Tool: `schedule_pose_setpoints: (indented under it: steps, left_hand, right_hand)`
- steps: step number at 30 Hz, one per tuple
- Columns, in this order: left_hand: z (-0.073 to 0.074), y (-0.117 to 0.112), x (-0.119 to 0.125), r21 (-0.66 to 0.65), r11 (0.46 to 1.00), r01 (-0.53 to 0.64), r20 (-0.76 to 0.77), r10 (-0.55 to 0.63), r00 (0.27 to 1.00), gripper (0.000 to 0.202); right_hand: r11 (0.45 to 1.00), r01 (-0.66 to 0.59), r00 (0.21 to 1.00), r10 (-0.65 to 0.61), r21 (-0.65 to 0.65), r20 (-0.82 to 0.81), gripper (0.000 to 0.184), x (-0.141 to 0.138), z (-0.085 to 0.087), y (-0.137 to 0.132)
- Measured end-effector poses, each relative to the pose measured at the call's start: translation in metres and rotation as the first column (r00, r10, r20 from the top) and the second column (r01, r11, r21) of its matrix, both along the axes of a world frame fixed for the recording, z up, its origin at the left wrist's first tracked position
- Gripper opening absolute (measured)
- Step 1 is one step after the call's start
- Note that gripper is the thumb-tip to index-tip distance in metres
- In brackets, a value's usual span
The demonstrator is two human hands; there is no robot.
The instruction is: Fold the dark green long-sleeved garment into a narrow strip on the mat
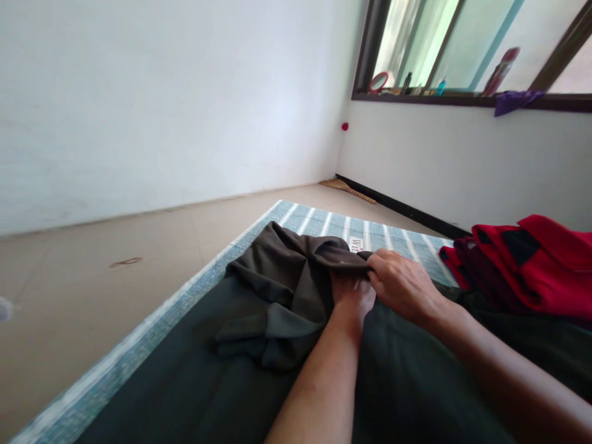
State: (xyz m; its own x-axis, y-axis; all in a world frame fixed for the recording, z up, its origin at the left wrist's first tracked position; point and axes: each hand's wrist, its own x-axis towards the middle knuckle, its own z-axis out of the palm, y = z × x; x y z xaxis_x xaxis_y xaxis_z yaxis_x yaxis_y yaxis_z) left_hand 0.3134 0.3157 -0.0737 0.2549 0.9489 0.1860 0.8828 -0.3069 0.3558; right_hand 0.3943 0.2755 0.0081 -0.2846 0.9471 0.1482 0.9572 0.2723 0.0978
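A dark olive-grey garment [282, 290] lies bunched on a blue-and-white striped mat [324, 222], part of it spread flat toward me. My right hand [402, 283] pinches a folded edge of the garment near its top. My left hand [354, 296] reaches in underneath that fold, its fingers hidden by the cloth and by the right hand. A white label [359, 245] shows on the mat just beyond the fold.
A stack of red and maroon folded clothes [527, 265] sits on the mat at the right. Tiled floor [115, 271] lies to the left. White walls meet in the far corner. A window sill [462, 98] above holds small bottles and a purple cloth [513, 100].
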Motion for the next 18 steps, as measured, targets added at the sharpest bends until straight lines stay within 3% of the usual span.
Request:
schedule_pose_setpoints:
  steps: [5, 9, 13, 18]
  left_hand:
    - [-0.004, -0.001, 0.002, 0.001, 0.997, -0.071, 0.012, 0.071, 0.997, 0.056]
    - [-0.011, 0.001, 0.003, 0.031, 0.995, -0.091, 0.001, 0.091, 0.996, 0.061]
    - [-0.012, 0.002, 0.002, 0.023, 0.996, -0.085, -0.006, 0.085, 0.996, 0.061]
    - [-0.010, 0.000, 0.002, 0.016, 0.995, -0.093, 0.003, 0.093, 0.996, 0.061]
  right_hand:
    - [0.982, 0.188, 0.981, -0.189, 0.038, 0.049, 0.023, 0.023, 0.021, 0.043]
    - [0.941, 0.325, 0.945, -0.319, 0.098, -0.068, 0.027, 0.042, 0.028, 0.094]
    - [0.888, 0.452, 0.884, -0.433, 0.085, -0.173, 0.030, 0.053, 0.018, 0.136]
    - [0.863, 0.500, 0.852, -0.474, 0.072, -0.221, 0.041, 0.055, -0.005, 0.150]
